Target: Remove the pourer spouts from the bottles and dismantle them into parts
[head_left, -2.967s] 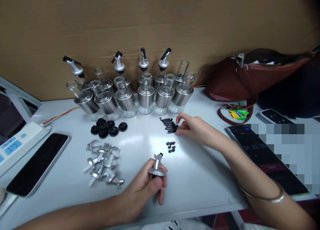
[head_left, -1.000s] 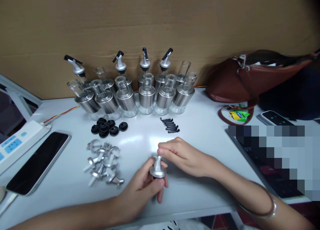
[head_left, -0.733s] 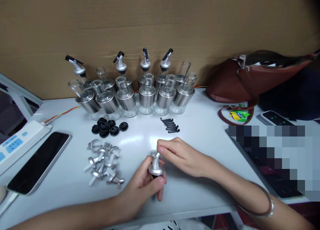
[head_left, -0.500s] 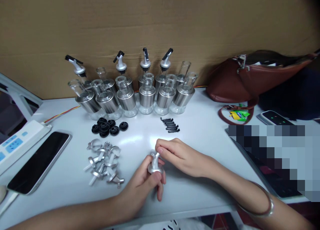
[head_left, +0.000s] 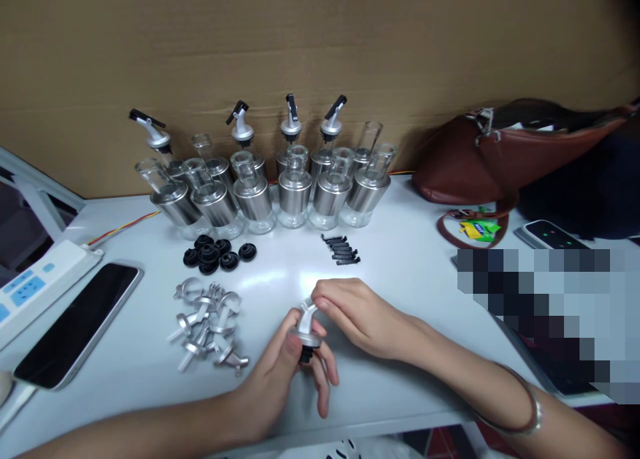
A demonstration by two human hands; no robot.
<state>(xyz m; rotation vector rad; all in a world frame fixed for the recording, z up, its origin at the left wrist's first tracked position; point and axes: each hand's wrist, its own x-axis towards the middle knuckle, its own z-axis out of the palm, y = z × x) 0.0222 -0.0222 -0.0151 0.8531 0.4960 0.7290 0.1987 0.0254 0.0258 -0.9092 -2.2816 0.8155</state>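
Note:
A silver bottle pourer spout [head_left: 307,322] with a black ribbed stopper [head_left: 307,354] beneath it is held upright near the table's front. The thumb and fingers of my left hand [head_left: 280,362] grip it around its round collar. My right hand [head_left: 357,316] is closed, its thumb and forefinger pinching at the top end of the spout; whether a small part sits between those fingertips is hidden. Left of my hands lies a pile of silver pourer spouts [head_left: 220,319]. Beyond it are several black stoppers [head_left: 208,253]. Small black levers [head_left: 344,249] lie in a row behind my right hand.
Glass bottles with steel sleeves [head_left: 295,191] stand in two rows at the back, several topped with pourers [head_left: 241,129]. A power strip [head_left: 45,286] and a phone [head_left: 80,322] are at left. A brown handbag [head_left: 465,156] and a dark device [head_left: 550,239] occupy the right.
My left hand has tilted the pourer spout, so its black stopper now shows below the collar. The fingers of my right hand stay at the spout's upper end.

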